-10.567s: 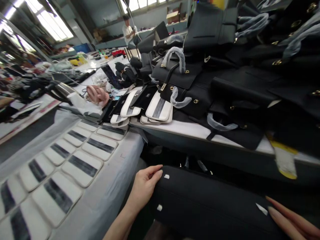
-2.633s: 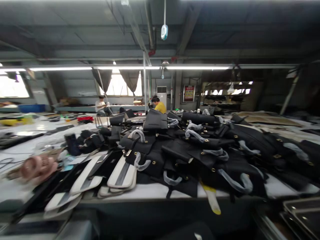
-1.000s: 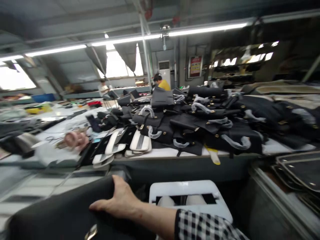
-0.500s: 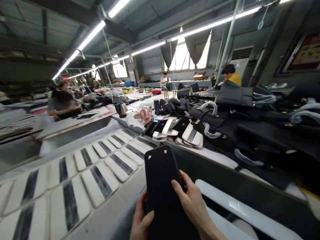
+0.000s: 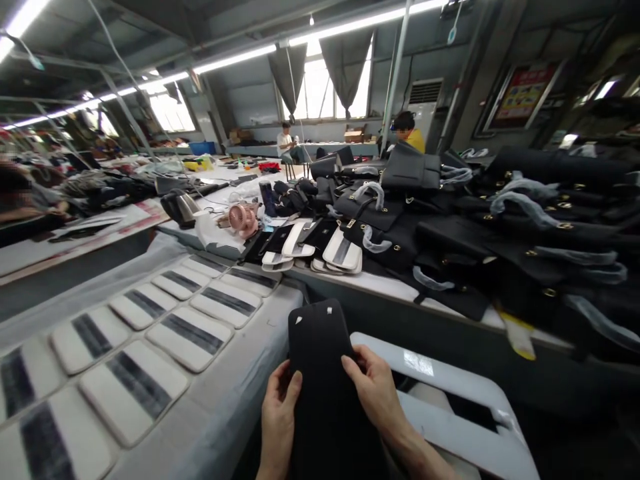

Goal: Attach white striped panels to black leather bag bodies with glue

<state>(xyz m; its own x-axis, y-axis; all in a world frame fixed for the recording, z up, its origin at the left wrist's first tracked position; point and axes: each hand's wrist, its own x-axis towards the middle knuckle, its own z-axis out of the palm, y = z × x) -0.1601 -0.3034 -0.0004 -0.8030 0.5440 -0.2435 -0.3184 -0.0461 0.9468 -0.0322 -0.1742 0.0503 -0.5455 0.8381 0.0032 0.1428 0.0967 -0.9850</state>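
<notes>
A black, flat panel (image 5: pixel 323 373) with rounded corners and two small pale patches near its top edge is held upright in front of me. My left hand (image 5: pixel 281 407) grips its left edge, thumb on the face that I see. On the opposite edge my right hand (image 5: pixel 373 383) is closed, its thumb also on the front. The panel's lower end runs down out of view. To the left, several white panels with a dark stripe (image 5: pixel 190 337) lie in rows on a covered table (image 5: pixel 240 373).
A white plastic chair (image 5: pixel 450 393) stands at the lower right. Black handbags (image 5: pixel 400 220) with wrapped handles are heaped on the bench behind. White flaps (image 5: pixel 343 252), a pink fan (image 5: pixel 243 219) and a metal kettle (image 5: pixel 179 208) are on it too. A person in yellow (image 5: pixel 415 139) sits beyond.
My view has swung to the right, so the tables and bags have shifted left. Both hands still hold the black panel; my left hand sits higher along its edge.
</notes>
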